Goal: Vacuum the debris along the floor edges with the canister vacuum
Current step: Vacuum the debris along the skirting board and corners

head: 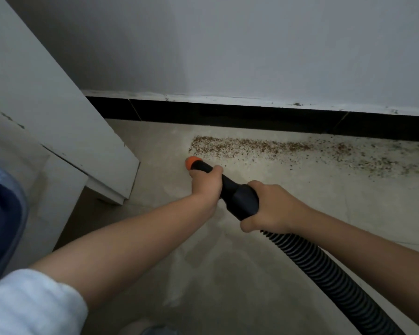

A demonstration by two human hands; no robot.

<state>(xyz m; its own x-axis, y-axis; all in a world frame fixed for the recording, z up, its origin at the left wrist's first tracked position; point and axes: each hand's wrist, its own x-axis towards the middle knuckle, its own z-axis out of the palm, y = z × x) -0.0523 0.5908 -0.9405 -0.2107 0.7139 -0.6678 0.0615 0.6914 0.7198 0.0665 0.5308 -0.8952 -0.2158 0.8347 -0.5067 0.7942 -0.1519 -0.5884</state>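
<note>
Here, left hand point(205, 181) gripping nozzle point(198, 165), right hand point(271, 209) clutching hose cuff point(242, 199), debris point(252, 147) just beyond

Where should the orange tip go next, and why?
Probably a short push forward and right into the crumbs. The orange tip sits just short of their near left end, both hands already grip the nozzle, and the trail runs right along the black baseboard.
</note>
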